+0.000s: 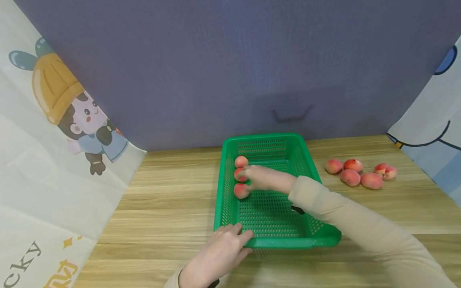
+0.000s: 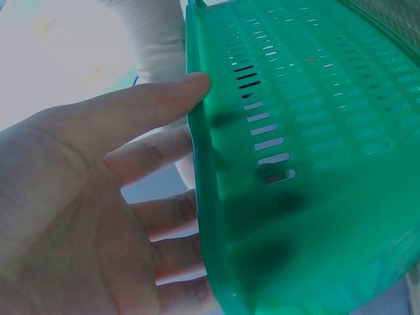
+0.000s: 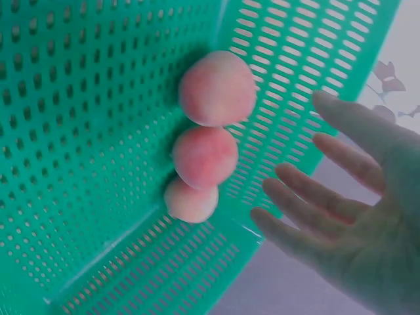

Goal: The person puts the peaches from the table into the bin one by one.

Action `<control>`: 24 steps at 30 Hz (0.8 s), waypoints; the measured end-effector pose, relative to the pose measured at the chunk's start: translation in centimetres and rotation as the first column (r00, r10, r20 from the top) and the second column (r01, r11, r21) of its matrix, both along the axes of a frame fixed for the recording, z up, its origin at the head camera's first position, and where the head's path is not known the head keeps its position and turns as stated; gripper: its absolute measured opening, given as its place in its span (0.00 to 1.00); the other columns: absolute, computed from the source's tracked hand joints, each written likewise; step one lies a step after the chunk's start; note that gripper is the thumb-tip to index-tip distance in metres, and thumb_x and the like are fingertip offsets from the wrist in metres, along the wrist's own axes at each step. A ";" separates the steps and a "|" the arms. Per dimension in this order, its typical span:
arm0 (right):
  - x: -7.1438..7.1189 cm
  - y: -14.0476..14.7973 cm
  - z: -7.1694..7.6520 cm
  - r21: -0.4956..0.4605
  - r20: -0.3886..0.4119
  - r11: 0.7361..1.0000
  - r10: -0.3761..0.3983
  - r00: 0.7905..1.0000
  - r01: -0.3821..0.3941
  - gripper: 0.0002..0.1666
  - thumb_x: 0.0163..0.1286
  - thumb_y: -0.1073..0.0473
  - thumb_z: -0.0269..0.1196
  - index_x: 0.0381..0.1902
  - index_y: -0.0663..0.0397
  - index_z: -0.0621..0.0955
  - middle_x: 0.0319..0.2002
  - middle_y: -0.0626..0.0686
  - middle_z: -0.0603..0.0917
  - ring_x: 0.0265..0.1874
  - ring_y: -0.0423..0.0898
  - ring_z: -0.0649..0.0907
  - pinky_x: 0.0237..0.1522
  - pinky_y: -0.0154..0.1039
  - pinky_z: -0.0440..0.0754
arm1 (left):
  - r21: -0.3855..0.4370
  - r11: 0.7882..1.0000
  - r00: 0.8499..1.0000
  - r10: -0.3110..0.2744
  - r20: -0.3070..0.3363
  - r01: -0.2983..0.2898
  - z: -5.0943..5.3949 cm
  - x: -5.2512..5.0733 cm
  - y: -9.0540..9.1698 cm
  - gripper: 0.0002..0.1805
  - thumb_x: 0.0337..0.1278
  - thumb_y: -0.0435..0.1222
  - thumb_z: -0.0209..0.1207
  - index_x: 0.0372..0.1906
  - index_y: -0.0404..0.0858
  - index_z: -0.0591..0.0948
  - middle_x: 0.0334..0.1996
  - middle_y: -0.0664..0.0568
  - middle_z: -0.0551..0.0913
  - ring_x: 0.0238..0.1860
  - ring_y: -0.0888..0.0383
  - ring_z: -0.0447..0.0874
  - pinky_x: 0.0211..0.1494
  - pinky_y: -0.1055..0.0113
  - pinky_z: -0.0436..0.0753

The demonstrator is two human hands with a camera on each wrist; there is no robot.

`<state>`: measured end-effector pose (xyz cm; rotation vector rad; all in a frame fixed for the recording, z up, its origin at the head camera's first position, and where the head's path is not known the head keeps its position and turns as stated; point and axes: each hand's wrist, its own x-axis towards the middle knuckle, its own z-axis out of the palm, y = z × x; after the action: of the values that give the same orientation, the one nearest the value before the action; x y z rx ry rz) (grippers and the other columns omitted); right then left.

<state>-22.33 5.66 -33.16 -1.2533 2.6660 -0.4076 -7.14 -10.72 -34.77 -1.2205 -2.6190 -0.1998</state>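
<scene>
Left hand (image 1: 223, 244) pinches the near-left rim of the rectangular green perforated plastic basket (image 1: 281, 242). Three round pink-red peaches (image 3: 205, 157) line the basket's left wall inside. Right hand (image 1: 255, 177), over the basket, grips nothing. Step, judged: placing peaches; next move would call for reaching right of the basket, toward loose pink-red peaches (image 1: 350, 177). Right wrist view alone shows spread fingers; head view alone, the loose peaches.

The pale wood-grained desk (image 1: 165, 208) (streaks running side to side) bears a green perforated basket (image 1: 281, 242), its far end close to the back edge, and a cluster of reddish peaches (image 1: 350, 177) toward the back right corner.
</scene>
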 end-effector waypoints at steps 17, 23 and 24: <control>1.4 3.0 3.9 -0.011 0.002 0.998 -0.068 0.998 0.068 0.27 0.54 0.60 0.65 0.53 0.56 0.73 0.50 0.54 0.76 0.53 0.55 0.72 0.50 0.46 0.71 | -0.008 1.000 1.000 0.018 -0.003 -0.018 0.0 0.1 0.0 0.11 0.43 0.44 0.63 0.33 0.44 0.77 0.21 0.58 0.71 0.21 0.64 0.70 0.23 0.76 0.62; 1.7 4.5 4.7 -0.012 -0.018 0.995 -0.097 0.995 0.097 0.23 0.55 0.59 0.64 0.50 0.56 0.75 0.48 0.55 0.77 0.49 0.53 0.75 0.46 0.44 0.73 | -0.016 1.000 1.000 0.022 0.001 -0.022 0.0 0.0 0.1 0.11 0.44 0.44 0.62 0.33 0.45 0.78 0.22 0.58 0.71 0.21 0.64 0.70 0.23 0.76 0.62; 1.7 4.7 4.8 -0.012 -0.023 0.995 -0.102 0.994 0.102 0.23 0.55 0.59 0.64 0.49 0.56 0.75 0.48 0.55 0.77 0.47 0.52 0.76 0.45 0.44 0.74 | -0.017 1.000 1.000 0.021 0.002 -0.021 0.0 0.0 0.1 0.11 0.44 0.44 0.62 0.33 0.45 0.78 0.22 0.58 0.71 0.21 0.64 0.70 0.22 0.76 0.62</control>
<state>-20.63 10.39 -28.32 -1.1344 2.7598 -0.4238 -7.10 -10.66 -34.80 -1.1977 -2.6396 -0.1752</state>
